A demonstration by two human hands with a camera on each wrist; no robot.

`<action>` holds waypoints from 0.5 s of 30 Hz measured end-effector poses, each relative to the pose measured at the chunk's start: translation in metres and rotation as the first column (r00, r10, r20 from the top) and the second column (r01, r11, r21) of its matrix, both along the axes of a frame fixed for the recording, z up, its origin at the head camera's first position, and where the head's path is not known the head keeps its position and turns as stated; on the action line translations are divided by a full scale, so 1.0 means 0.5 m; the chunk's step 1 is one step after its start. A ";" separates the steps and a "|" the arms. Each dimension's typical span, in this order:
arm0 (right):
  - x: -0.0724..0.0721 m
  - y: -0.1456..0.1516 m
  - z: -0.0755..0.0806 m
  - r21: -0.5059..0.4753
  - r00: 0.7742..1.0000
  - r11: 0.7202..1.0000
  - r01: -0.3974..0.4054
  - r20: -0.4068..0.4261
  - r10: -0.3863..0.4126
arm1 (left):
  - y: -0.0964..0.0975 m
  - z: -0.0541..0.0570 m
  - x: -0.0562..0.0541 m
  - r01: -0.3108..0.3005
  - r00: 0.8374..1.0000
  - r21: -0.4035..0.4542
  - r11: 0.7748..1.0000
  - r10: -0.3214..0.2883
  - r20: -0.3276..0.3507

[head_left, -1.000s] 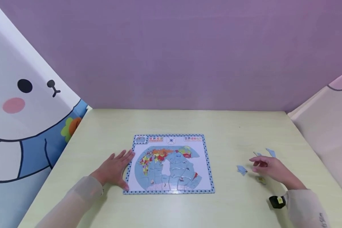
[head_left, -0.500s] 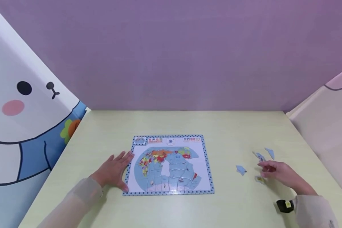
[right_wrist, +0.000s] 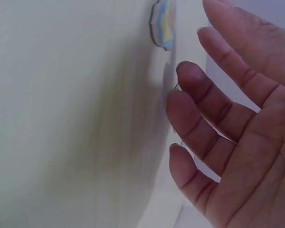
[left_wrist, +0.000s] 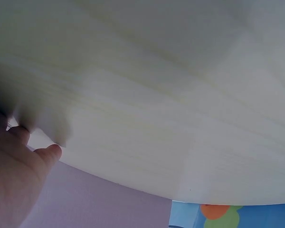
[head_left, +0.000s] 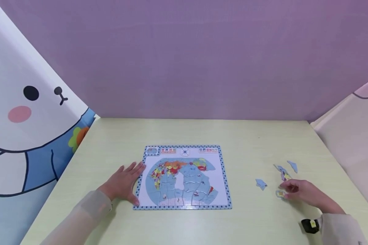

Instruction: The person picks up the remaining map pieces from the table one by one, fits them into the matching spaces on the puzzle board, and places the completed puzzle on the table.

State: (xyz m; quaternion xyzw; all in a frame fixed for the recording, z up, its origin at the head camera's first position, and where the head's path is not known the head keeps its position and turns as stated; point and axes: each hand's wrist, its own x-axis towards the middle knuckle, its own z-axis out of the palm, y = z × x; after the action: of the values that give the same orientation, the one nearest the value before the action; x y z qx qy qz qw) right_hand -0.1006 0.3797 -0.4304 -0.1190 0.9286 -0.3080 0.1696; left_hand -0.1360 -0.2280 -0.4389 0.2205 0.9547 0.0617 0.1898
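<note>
A world map jigsaw puzzle (head_left: 184, 180) with a blue dotted border lies flat on the table, with white gaps in the map. My left hand (head_left: 121, 183) rests spread along its left edge, fingertips and thumb on the border. Over loose pieces at the right, my right hand (head_left: 308, 194) hovers with loosely bent fingers, thumb apart from them. A small blue and yellow puzzle piece (head_left: 280, 194) lies at its thumb tip; whether they touch I cannot tell. Just beyond the fingers sits a multicoloured piece (head_left: 284, 174). The right wrist view shows nothing pinched.
Two blue puzzle pieces lie farther off: one piece (head_left: 261, 184) left of the right hand, another piece (head_left: 292, 166) behind it. The pale wooden table (head_left: 184, 226) meets a purple panel (head_left: 202, 68) at the back. Printed fabric (head_left: 46, 129) stands at the left.
My right hand has drawn back toward the lower right, uncovering the multicoloured piece and the small yellow one. My left hand has stayed on the puzzle's edge.
</note>
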 end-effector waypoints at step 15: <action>-0.018 -0.005 -0.012 0.056 0.999 0.998 -0.036 0.043 0.033 | -0.004 -0.005 -0.001 -0.001 1.000 -0.014 1.000 0.001 0.006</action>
State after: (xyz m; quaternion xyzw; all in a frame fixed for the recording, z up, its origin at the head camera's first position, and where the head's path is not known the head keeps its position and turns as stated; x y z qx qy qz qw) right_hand -0.1095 0.3774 -0.4364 -0.1236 0.9310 -0.2809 0.1977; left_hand -0.1366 -0.2300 -0.4416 0.2184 0.9547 0.0559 0.1943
